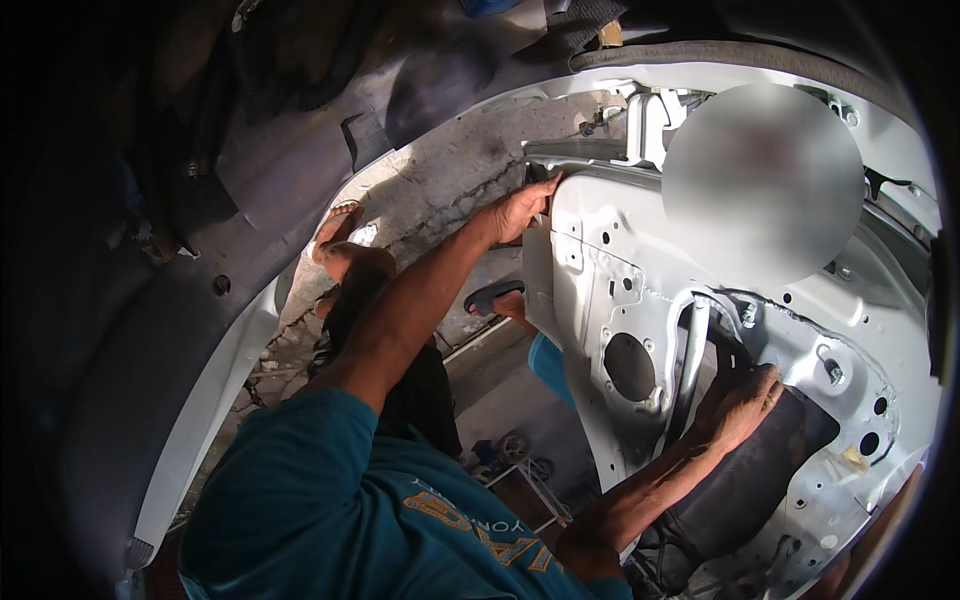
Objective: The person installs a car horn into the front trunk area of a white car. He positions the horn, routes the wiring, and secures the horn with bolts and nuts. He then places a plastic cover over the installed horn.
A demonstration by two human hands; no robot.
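Note:
A bare white metal car door [590,235], its inner panel stripped, stands open at my right. My left hand [522,210] is closed on its upper left edge, arm stretched out. Lower down, my right hand [742,408] reaches to the large cut-out in the panel, fingers curled at its rim. Whatever lies inside those fingers is hidden. A dark sheet-like surface [745,490] shows through the cut-out below this hand. Beside it, a pale upright rail [694,350] runs inside the door, left of the right wrist.
Dark interior trim [110,370] curves along the left, edged by the white door frame [190,440]. Cracked concrete [430,150] lies beneath. A sandaled foot [492,298], a blue container [550,368] and a small wheeled frame [520,475] are below. A round blur hides part of the door's top.

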